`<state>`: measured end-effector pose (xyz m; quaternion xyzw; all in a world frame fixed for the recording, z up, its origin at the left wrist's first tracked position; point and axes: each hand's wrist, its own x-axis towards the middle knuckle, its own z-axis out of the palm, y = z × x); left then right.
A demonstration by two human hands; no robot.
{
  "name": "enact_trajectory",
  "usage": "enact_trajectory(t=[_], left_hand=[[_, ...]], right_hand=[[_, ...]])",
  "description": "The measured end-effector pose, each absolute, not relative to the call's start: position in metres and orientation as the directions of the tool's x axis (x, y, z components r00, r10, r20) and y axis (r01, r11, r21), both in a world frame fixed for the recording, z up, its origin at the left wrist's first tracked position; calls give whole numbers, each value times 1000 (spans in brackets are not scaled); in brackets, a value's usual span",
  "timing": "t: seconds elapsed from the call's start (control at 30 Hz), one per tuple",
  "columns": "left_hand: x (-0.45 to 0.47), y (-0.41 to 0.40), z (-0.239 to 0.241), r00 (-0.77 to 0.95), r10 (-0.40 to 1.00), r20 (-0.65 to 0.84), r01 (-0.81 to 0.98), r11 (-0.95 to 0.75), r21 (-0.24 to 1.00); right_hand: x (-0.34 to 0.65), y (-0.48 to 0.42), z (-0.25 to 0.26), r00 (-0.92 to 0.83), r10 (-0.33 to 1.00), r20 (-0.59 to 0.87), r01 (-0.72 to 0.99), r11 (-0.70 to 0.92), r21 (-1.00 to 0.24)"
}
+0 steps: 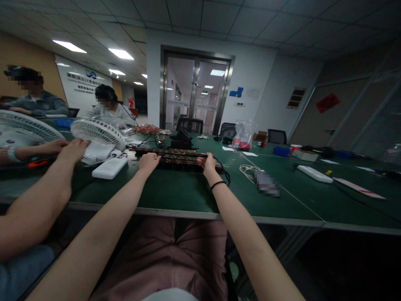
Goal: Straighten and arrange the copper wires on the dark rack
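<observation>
My left hand (149, 161) is closed, with its fingers curled at the left part of a long row of thin dark strands with light specks (178, 161). To the right, my right hand (208, 163) pinches a black cable (188, 156) that runs across above the strands towards my left hand. A slack loop of black cable hangs down to the right of my right hand. What exactly the left fingers grip is small and partly hidden; the cable seems to end there. The strands lie on the green table (175, 192) in front of me.
At left, another person's arm (44, 184) reaches to a white fan (97, 131) beside a white power bank-like box (110, 167). Copper-coloured wire (148, 129) lies behind. A blurred-out phone-like object (266, 183) with a pale cord is at right. Two people sit across at left.
</observation>
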<state>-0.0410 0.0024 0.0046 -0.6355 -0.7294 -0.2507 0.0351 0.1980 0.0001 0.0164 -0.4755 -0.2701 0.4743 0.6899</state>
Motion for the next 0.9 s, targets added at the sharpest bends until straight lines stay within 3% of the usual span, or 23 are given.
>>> enact_trajectory(t=[0.5, 0.9], left_hand=[[-43, 8, 0, -118, 909, 400, 951, -12, 308], [-44, 10, -1, -174, 906, 385, 948, 49, 315]], right_hand=[[197, -3, 18, 386, 919, -76, -400, 92, -912], [196, -3, 19, 398, 913, -86, -423, 100, -901]])
